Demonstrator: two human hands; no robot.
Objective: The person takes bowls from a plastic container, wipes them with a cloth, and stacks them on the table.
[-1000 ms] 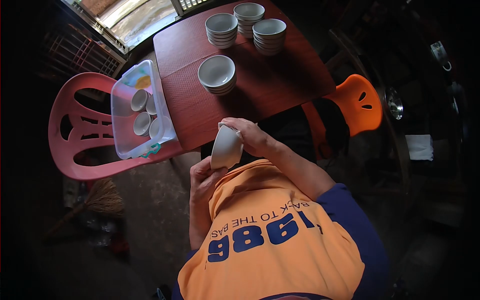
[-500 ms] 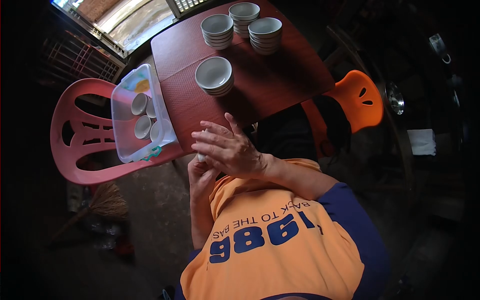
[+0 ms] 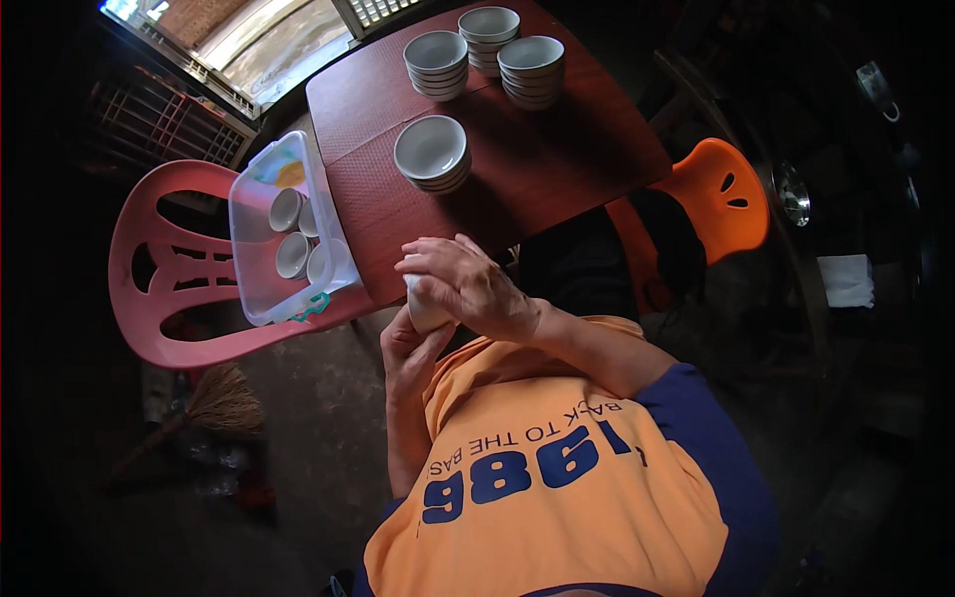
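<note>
In front of my waist, at the table's near corner, my left hand [image 3: 410,350] grips a white bowl [image 3: 428,314] from below. Over its top and far side bends my right hand [image 3: 476,291], touching it, so most of the bowl is hidden. Closest to my hands on the table is a short stack of white bowls [image 3: 432,152]. To the left, a clear plastic bin [image 3: 256,279] with several white bowls [image 3: 292,255] inside rests on a pink chair [image 3: 139,298].
Three taller bowl stacks [image 3: 436,62] stand at the far end of the red table [image 3: 348,179]. An orange chair [image 3: 721,204] is by the table's right side. A straw broom [image 3: 224,398] lies on the floor at lower left.
My right hand has turned and its fingers have bent further over the bowl, of which more shows between my hands. The whole view has shifted slightly.
</note>
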